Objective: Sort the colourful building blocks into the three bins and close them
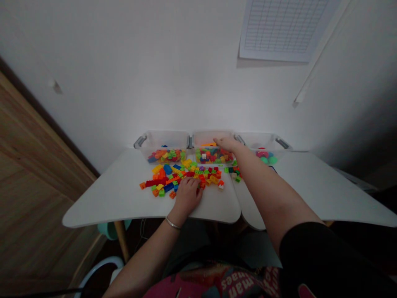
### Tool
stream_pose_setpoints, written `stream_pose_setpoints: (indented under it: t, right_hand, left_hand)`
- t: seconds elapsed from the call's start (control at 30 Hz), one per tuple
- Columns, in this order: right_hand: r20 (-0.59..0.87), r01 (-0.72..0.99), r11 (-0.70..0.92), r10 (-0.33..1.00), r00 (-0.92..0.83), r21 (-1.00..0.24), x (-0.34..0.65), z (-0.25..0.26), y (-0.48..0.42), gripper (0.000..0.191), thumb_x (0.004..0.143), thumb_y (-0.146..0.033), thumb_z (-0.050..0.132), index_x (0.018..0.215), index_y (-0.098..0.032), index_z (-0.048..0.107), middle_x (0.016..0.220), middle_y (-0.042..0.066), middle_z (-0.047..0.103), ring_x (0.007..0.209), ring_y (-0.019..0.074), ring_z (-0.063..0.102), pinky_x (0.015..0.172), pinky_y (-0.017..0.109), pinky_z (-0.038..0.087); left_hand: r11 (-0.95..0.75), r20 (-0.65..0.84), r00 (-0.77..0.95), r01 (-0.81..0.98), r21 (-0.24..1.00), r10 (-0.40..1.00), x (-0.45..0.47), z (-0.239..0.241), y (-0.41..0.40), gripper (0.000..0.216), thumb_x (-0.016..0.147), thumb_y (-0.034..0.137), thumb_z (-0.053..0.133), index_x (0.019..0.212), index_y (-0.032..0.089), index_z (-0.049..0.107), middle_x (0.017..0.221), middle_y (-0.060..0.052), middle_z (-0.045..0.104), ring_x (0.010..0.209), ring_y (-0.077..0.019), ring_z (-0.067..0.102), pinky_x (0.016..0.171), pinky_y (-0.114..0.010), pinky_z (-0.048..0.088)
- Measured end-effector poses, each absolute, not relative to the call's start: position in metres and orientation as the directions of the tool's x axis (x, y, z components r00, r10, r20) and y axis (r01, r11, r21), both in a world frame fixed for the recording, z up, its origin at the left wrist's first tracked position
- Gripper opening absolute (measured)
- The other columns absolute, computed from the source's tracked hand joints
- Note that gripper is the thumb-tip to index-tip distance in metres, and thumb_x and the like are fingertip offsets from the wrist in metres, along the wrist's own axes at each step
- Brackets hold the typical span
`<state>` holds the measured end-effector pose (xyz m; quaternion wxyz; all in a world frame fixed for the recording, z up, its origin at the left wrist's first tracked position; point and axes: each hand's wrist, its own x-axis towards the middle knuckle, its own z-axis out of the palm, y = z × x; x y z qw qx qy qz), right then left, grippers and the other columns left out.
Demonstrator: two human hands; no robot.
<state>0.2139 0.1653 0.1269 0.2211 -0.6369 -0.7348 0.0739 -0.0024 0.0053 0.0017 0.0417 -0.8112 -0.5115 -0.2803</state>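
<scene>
Bricks (173, 179) lie piled on bench (108, 194), approx. 7 o'clock of mid bin (201, 138). L hand (188, 193) at pile's 6 o'clock, fingers curled on bricks; can't tell if gripping. R hand (227, 143) over bin's 1 o'clock side, grip unclear.

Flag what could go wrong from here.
The left hand, down at the loose blocks, might nudge some into the seam between the tabletops; a few lie close to it.

The right hand, reaching over the middle bin, could bump its wall and jar the blocks inside.
</scene>
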Motion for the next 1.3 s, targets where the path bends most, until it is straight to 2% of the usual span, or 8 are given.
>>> stream_pose_setpoints:
  t: [0.07,0.13,0.3,0.47,0.7,0.9,1.13,1.3]
  right_hand:
    - [0.16,0.918,0.059,0.987,0.005,-0.393,0.218,0.131,0.156,0.054,0.095,-0.054,0.038,0.097,-0.014,0.074,0.107,0.016,0.072,0.103,0.0248,0.066,0.093,0.036,0.044]
    - [0.242,0.9,0.038,0.967,0.075,-0.433,0.222,0.134,0.144,0.05,0.097,-0.048,0.034,0.103,-0.017,0.073,0.109,0.013,0.072,0.103,0.0224,0.066,0.091,0.033,0.045]
    - [0.541,0.805,0.291,0.84,0.045,-0.518,0.232,0.119,0.107,0.037,0.094,-0.035,0.04,0.104,-0.018,0.072,0.109,0.008,0.073,0.106,0.0212,0.063,0.096,0.033,0.044]
    - [0.52,0.609,0.411,0.854,0.003,-0.679,0.234,0.07,0.071,0.034,0.092,-0.034,0.041,0.098,-0.019,0.071,0.1,0.006,0.073,0.093,0.0197,0.067,0.084,0.033,0.051]
    - [0.494,0.689,0.463,0.852,-0.172,-0.558,0.23,0.005,0.027,0.02,0.083,-0.024,0.055,0.096,-0.022,0.07,0.101,0.008,0.072,0.098,0.0235,0.064,0.092,0.042,0.049]
    - [0.487,0.694,0.491,0.843,-0.228,-0.526,0.237,-0.014,0.009,0.029,0.077,-0.028,0.063,0.105,-0.019,0.064,0.109,0.012,0.068,0.103,0.0268,0.061,0.092,0.046,0.049]
    - [0.519,0.65,0.565,0.803,-0.292,-0.509,0.242,-0.016,0.005,0.043,0.075,-0.01,0.05,0.114,-0.022,0.064,0.125,0.009,0.065,0.116,0.0244,0.057,0.102,0.048,0.042]
    - [0.455,0.723,0.515,0.836,-0.306,-0.46,0.24,-0.013,0.003,0.046,0.073,-0.006,0.05,0.112,-0.02,0.067,0.118,0.007,0.069,0.11,0.0243,0.059,0.102,0.046,0.043]
  left_hand:
    - [-0.474,0.489,0.323,0.853,0.22,0.81,-0.002,0.001,0.005,0.026,0.085,0.025,0.056,0.109,0.019,0.065,0.107,-0.01,0.069,0.108,-0.0277,0.056,0.1,-0.047,0.043]
    - [-0.47,0.483,0.322,0.854,0.222,0.814,-0.002,0.001,0.005,0.027,0.085,0.025,0.056,0.109,0.018,0.065,0.107,-0.01,0.069,0.108,-0.0277,0.056,0.1,-0.047,0.043]
    - [-0.47,0.482,0.326,0.856,0.215,0.813,-0.002,0.0,0.005,0.027,0.084,0.025,0.057,0.109,0.018,0.065,0.107,-0.01,0.069,0.108,-0.0276,0.055,0.101,-0.046,0.042]
    - [-0.463,0.488,0.322,0.864,0.199,0.811,0.0,0.001,0.004,0.025,0.086,0.025,0.054,0.108,0.017,0.065,0.108,-0.011,0.069,0.108,-0.0276,0.056,0.1,-0.046,0.043]
    - [-0.466,0.478,0.333,0.864,0.192,0.813,0.002,0.005,0.001,0.025,0.085,0.023,0.056,0.108,0.016,0.065,0.107,-0.011,0.069,0.107,-0.0276,0.056,0.1,-0.045,0.044]
    - [-0.463,0.481,0.327,0.865,0.194,0.813,0.003,0.004,0.0,0.026,0.085,0.024,0.056,0.109,0.015,0.065,0.108,-0.011,0.069,0.109,-0.0279,0.056,0.1,-0.046,0.044]
    - [-0.466,0.49,0.328,0.864,0.191,0.808,0.004,0.003,0.001,0.026,0.085,0.023,0.057,0.108,0.016,0.065,0.107,-0.012,0.069,0.108,-0.028,0.056,0.1,-0.047,0.044]
    - [-0.468,0.492,0.331,0.865,0.184,0.805,0.003,0.003,0.0,0.027,0.085,0.023,0.057,0.109,0.016,0.065,0.108,-0.011,0.069,0.108,-0.0274,0.056,0.1,-0.045,0.044]
